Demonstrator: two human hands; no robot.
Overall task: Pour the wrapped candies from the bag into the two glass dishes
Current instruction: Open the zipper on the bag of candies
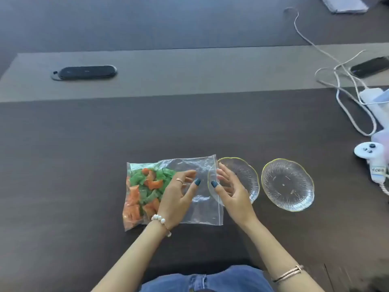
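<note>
A: What lies at the left side of the tabletop (pixel 63 165)?

B: Mostly bare dark surface, with much free room left of the bag. Farther back on a lighter strip lies a black oval device (pixel 85 72), well apart from everything.

A: And the bag?

B: The clear plastic bag (pixel 202 199) lies flat near the front edge, its long axis running left to right. The wrapped candies (pixel 143 190), green and orange, are all gathered in its left end. The right half is empty and its mouth edge points right, toward the dishes, overlapping the rim of the near one.

A: What do the hands do?

B: The left hand (pixel 179 194) rests on the middle of the bag with fingers spread and loose, closing on nothing. The right hand (pixel 231 190) is at the bag's mouth edge, above the first dish. Its fingers are curved and touch the plastic there, but whether they truly pinch it cannot be told.

A: And the dishes?

B: The first glass dish (pixel 250 175) is partly hidden under the right hand. The second glass dish (pixel 287 184) stands just beside it on the right, not touching, and both are empty.

A: Is there room farther right?

B: Less. A white controller (pixel 368 151) and white cables (pixel 345 85) crowd the right edge.
</note>
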